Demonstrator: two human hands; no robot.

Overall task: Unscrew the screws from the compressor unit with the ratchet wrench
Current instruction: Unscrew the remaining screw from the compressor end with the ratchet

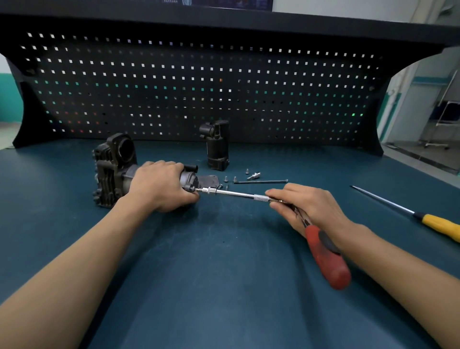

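Head view: the compressor unit [112,172] lies on its side on the bench mat [224,274], and our left hand [159,184] is clasped over its motor end. The ratchet wrench [328,259] sends its extension bar [234,193] leftward from our right hand [311,206], the nearer one, which pinches the knurled end. We cannot see the 1 engaged screw or the ratchet head.

No text, number or brand can be read anywhere. The black canister [217,147] standing just in front of the pegboard [174,94] carries a narrow label strip [208,150] with pale print down its side, too small to make out. Above the pegboard, at the top edge of the view, a dark panel [224,3] shows faint light marks, too blurred to read
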